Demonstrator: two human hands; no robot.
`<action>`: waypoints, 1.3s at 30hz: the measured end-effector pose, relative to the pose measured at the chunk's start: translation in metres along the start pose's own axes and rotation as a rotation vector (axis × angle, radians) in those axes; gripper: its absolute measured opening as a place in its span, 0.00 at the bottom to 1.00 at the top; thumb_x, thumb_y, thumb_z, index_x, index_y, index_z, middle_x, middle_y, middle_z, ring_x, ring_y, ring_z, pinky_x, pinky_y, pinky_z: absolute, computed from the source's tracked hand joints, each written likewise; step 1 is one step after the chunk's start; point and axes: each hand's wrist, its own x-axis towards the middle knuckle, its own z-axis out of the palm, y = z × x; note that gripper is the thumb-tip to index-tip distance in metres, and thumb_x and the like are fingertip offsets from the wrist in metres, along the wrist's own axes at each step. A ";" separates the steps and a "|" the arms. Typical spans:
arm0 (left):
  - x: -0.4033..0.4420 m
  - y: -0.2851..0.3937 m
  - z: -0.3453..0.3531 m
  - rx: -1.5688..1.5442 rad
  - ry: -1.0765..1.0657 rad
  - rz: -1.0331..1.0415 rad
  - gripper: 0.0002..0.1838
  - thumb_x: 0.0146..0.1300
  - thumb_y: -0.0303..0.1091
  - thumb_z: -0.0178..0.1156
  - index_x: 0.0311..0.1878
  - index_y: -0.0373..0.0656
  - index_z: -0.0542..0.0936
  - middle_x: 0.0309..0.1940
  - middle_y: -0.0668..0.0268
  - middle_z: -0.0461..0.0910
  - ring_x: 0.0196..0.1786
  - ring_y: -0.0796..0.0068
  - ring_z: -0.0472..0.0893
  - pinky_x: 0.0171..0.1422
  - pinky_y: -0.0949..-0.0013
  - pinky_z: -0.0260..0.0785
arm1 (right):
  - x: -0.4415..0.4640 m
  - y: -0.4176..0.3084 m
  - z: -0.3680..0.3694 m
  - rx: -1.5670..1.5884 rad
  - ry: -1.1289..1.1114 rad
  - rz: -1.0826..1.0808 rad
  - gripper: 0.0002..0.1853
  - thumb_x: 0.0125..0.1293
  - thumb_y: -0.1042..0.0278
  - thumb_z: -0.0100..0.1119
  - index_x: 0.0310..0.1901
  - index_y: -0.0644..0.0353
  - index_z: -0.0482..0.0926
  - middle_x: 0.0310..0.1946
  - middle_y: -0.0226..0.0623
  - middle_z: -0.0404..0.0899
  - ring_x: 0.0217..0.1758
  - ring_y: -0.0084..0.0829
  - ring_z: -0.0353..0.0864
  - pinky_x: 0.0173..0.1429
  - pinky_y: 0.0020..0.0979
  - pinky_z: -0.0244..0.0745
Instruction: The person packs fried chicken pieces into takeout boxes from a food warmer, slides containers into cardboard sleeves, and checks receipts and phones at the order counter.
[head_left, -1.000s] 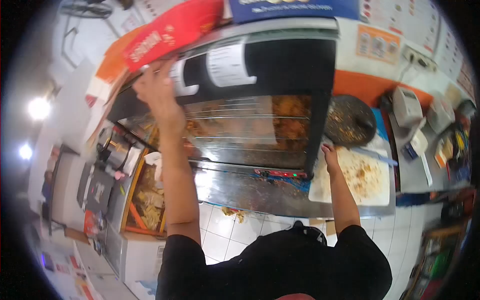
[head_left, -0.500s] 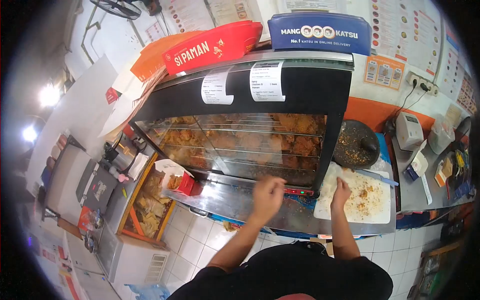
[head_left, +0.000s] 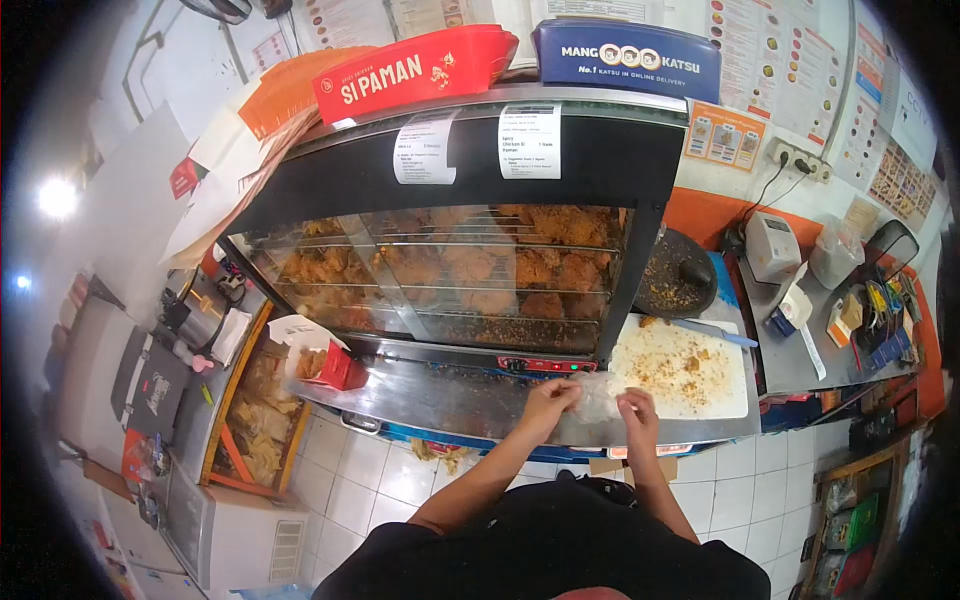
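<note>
A crumpled, thin clear plastic bag [head_left: 598, 394] stretches between my two hands, over the front edge of the steel counter. My left hand [head_left: 550, 404] pinches its left side, and my right hand [head_left: 637, 408] has closed fingers on the right side. Its exact shape is hard to make out. Just beyond the hands stands the glass-fronted warmer [head_left: 655, 218], with fried chicken [head_left: 560, 268] on its racks. A white cutting board [head_left: 725, 385] covered in crumbs lies to the right of my right hand, with a blue-handled knife [head_left: 735, 337] across its far edge.
A red-and-white box [head_left: 340, 370] holding fried food stands at the counter's left. Behind the board is a stone mortar [head_left: 665, 290] with its pestle. Paper slips [head_left: 531, 145] hang on the warmer; red [head_left: 415, 75] and blue [head_left: 630, 60] boxes sit on top.
My right hand has moved left, off the cutting board, and my left hand has come down and right. The clear plastic is now held between both hands. The camera view has shifted slightly.
</note>
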 end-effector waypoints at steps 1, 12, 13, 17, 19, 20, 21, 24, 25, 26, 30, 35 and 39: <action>-0.004 0.008 0.001 -0.005 -0.003 -0.002 0.09 0.63 0.32 0.63 0.43 0.39 0.82 0.36 0.70 0.80 0.37 0.80 0.79 0.41 0.76 0.73 | -0.002 -0.003 0.009 -0.163 0.067 -0.125 0.08 0.62 0.67 0.61 0.33 0.65 0.81 0.38 0.34 0.79 0.44 0.25 0.75 0.52 0.28 0.65; -0.064 0.065 -0.001 0.584 0.236 0.633 0.09 0.57 0.25 0.65 0.42 0.33 0.81 0.40 0.60 0.79 0.40 0.72 0.79 0.46 0.74 0.72 | 0.011 0.015 0.067 -0.156 0.016 -0.141 0.09 0.61 0.82 0.57 0.42 0.65 0.80 0.32 0.25 0.77 0.33 0.15 0.71 0.39 0.18 0.67; -0.066 0.067 -0.005 0.549 0.245 0.646 0.11 0.57 0.24 0.65 0.43 0.33 0.80 0.41 0.61 0.78 0.40 0.73 0.79 0.47 0.74 0.73 | 0.010 0.014 0.072 -0.102 0.049 -0.110 0.09 0.61 0.81 0.57 0.44 0.65 0.80 0.33 0.26 0.78 0.33 0.15 0.71 0.40 0.18 0.68; -0.068 0.061 -0.018 0.408 0.303 0.673 0.13 0.56 0.22 0.66 0.46 0.33 0.78 0.44 0.62 0.76 0.41 0.76 0.79 0.48 0.74 0.73 | -0.001 0.005 0.086 0.009 0.046 -0.052 0.11 0.62 0.80 0.58 0.46 0.66 0.81 0.34 0.26 0.79 0.36 0.14 0.73 0.42 0.18 0.69; -0.066 0.052 -0.025 0.252 0.345 0.649 0.12 0.58 0.22 0.66 0.44 0.32 0.78 0.43 0.62 0.76 0.41 0.77 0.79 0.48 0.75 0.73 | -0.004 0.005 0.091 0.010 0.008 -0.044 0.11 0.63 0.79 0.59 0.47 0.66 0.80 0.36 0.27 0.80 0.37 0.15 0.75 0.45 0.18 0.69; -0.065 0.049 -0.029 0.237 0.407 0.644 0.10 0.58 0.22 0.65 0.43 0.32 0.78 0.42 0.63 0.76 0.41 0.78 0.79 0.48 0.75 0.73 | -0.005 0.006 0.092 0.008 0.002 -0.039 0.11 0.63 0.79 0.59 0.47 0.66 0.80 0.36 0.27 0.80 0.37 0.15 0.75 0.45 0.18 0.69; -0.066 0.050 -0.031 0.223 0.468 0.638 0.09 0.58 0.21 0.64 0.41 0.32 0.78 0.41 0.63 0.76 0.42 0.79 0.78 0.47 0.76 0.72 | -0.005 0.005 0.094 0.035 -0.023 -0.011 0.11 0.63 0.80 0.58 0.47 0.66 0.80 0.37 0.28 0.80 0.39 0.16 0.75 0.46 0.19 0.70; -0.070 0.056 -0.035 0.309 0.519 0.674 0.06 0.58 0.19 0.62 0.39 0.34 0.77 0.38 0.66 0.75 0.40 0.81 0.77 0.44 0.78 0.71 | -0.012 -0.013 0.099 -0.268 0.039 -0.304 0.13 0.63 0.80 0.57 0.49 0.65 0.79 0.40 0.29 0.80 0.41 0.17 0.75 0.47 0.20 0.69; -0.068 0.053 -0.037 0.310 0.523 0.673 0.06 0.58 0.19 0.62 0.39 0.34 0.77 0.38 0.66 0.75 0.40 0.81 0.77 0.44 0.78 0.71 | -0.014 -0.020 0.102 -0.595 0.131 -0.630 0.15 0.63 0.80 0.57 0.51 0.63 0.78 0.42 0.30 0.79 0.43 0.18 0.75 0.48 0.20 0.69; -0.065 0.047 -0.039 0.303 0.504 0.679 0.07 0.57 0.18 0.61 0.38 0.35 0.77 0.36 0.66 0.75 0.39 0.81 0.76 0.42 0.78 0.70 | -0.019 -0.019 0.104 -0.594 0.127 -0.628 0.15 0.63 0.80 0.57 0.51 0.63 0.78 0.42 0.30 0.79 0.43 0.18 0.75 0.48 0.20 0.69; -0.067 0.049 -0.035 0.391 0.369 0.744 0.11 0.54 0.16 0.58 0.40 0.38 0.77 0.32 0.67 0.73 0.34 0.80 0.74 0.39 0.76 0.69 | -0.038 -0.013 0.115 -0.182 -0.321 -0.185 0.14 0.64 0.76 0.53 0.52 0.61 0.78 0.43 0.31 0.77 0.42 0.21 0.74 0.47 0.23 0.69; -0.079 0.063 -0.039 0.583 0.220 0.783 0.14 0.51 0.16 0.59 0.41 0.39 0.77 0.30 0.64 0.73 0.32 0.73 0.74 0.38 0.72 0.69 | -0.011 0.016 0.096 0.121 -0.507 0.520 0.13 0.67 0.73 0.47 0.50 0.60 0.77 0.25 0.23 0.71 0.20 0.15 0.63 0.22 0.19 0.53; -0.092 0.042 -0.038 0.806 0.047 0.749 0.15 0.50 0.22 0.63 0.43 0.41 0.78 0.37 0.59 0.79 0.34 0.63 0.78 0.41 0.65 0.72 | -0.007 0.028 0.106 -0.007 -0.401 0.428 0.12 0.68 0.72 0.50 0.50 0.60 0.77 0.23 0.22 0.69 0.16 0.17 0.61 0.17 0.21 0.51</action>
